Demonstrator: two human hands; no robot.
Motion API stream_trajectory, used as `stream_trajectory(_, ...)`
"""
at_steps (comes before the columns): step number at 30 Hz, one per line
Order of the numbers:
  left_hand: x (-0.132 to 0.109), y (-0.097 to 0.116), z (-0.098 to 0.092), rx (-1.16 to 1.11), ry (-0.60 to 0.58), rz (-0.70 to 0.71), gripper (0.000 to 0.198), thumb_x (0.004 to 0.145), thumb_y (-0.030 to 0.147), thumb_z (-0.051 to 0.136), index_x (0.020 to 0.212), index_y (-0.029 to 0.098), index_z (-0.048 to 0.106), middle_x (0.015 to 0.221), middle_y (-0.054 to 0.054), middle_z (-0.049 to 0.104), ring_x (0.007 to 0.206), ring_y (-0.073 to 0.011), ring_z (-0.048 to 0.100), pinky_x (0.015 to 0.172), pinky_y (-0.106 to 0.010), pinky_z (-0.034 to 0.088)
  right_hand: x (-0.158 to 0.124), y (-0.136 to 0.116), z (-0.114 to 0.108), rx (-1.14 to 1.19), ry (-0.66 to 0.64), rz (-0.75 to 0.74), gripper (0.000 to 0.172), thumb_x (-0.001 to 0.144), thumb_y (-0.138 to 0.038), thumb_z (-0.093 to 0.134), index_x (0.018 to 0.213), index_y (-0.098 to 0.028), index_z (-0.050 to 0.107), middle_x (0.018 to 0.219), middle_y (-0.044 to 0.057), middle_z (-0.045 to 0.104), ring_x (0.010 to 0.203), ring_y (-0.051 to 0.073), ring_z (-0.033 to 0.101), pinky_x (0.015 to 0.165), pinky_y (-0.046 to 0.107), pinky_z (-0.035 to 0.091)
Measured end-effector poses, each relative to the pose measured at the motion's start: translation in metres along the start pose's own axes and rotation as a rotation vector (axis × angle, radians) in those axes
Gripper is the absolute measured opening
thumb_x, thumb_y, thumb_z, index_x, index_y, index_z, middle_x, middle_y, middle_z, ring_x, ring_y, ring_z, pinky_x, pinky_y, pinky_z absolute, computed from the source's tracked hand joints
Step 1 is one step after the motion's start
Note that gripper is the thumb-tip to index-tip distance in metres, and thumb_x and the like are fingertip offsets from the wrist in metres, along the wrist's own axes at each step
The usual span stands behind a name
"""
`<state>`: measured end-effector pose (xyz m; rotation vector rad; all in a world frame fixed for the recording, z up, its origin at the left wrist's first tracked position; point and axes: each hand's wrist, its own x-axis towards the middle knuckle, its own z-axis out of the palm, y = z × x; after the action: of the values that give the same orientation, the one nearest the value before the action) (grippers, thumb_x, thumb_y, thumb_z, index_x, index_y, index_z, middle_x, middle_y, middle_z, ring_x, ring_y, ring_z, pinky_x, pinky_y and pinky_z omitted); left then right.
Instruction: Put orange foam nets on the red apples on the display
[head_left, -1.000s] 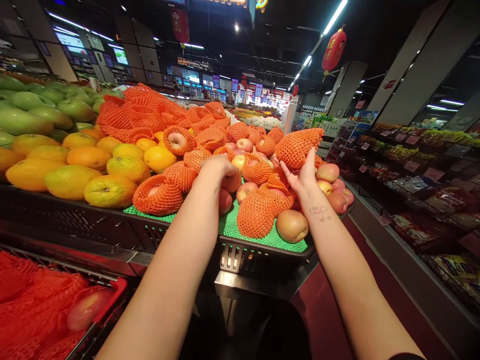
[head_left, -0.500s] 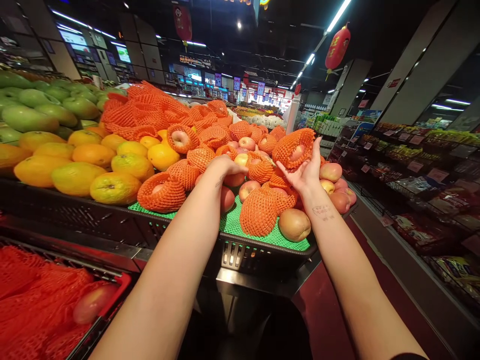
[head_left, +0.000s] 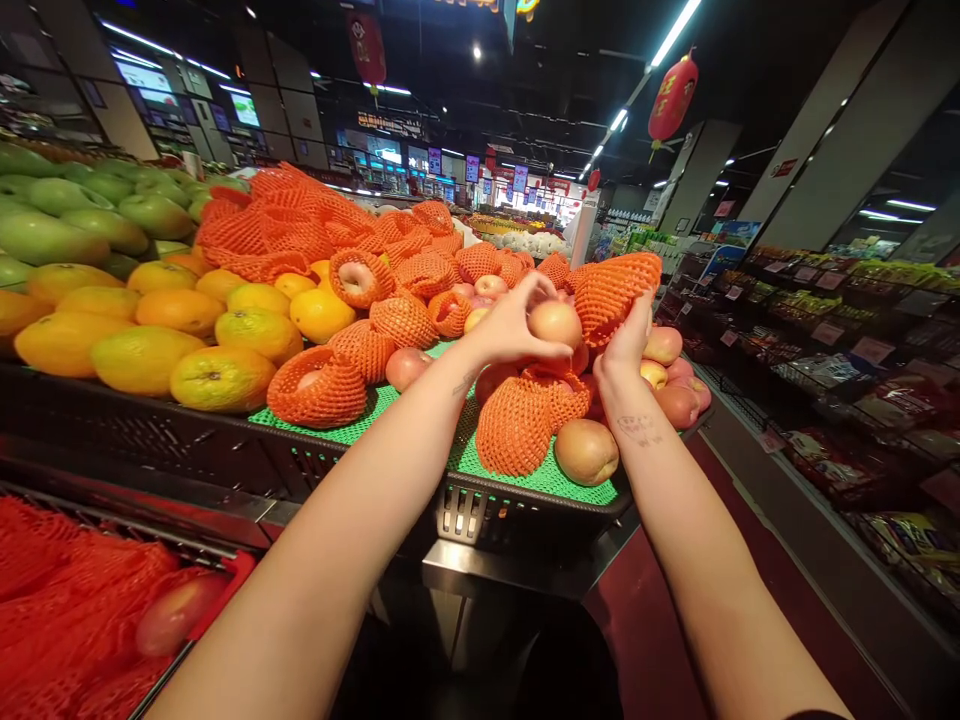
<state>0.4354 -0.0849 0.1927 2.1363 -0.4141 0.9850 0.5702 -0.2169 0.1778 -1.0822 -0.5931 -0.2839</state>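
Note:
My left hand (head_left: 517, 322) curls its thumb and fingers around a pale reddish apple (head_left: 556, 324), above the front of the fruit pile. Close beside it, my right hand (head_left: 627, 335) grips an orange foam net sleeve (head_left: 616, 292) from the right. The sleeve's mouth faces away, so whatever is inside is hidden. Below the hands lie another foam-netted fruit (head_left: 514, 425) and a bare brownish apple (head_left: 587, 451), both on a green mesh mat (head_left: 461, 462). Several bare apples (head_left: 679, 403) sit just right of my right wrist.
Yellow-orange mangoes or papayas (head_left: 223, 378) and green fruit (head_left: 52, 230) fill the left. More orange-netted fruit (head_left: 262, 225) is heaped behind. A black crate edge (head_left: 525, 497) bounds the front. A red-netted crate (head_left: 67, 610) is at lower left; packaged goods shelves (head_left: 832, 340) stand right.
My left hand has moved right and up and now holds a bare apple next to the sleeve. My right hand's fingers have closed on the foam net, which has tilted up and right.

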Motion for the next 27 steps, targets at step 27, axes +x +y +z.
stream_trajectory(27,0.003,-0.014,0.014,-0.14,0.167,-0.106,0.104,0.059,0.018,0.085,0.148,0.019,0.032,0.152,-0.018,0.045,0.142,-0.0337,0.049,0.123,-0.049,0.039,-0.022,-0.012,0.021,-0.001,-0.511,0.077,0.068,0.083,-0.078,0.059,0.126,-0.03,0.038,0.137,0.006,0.057,0.132,0.022,0.058,0.117,0.043,0.048)
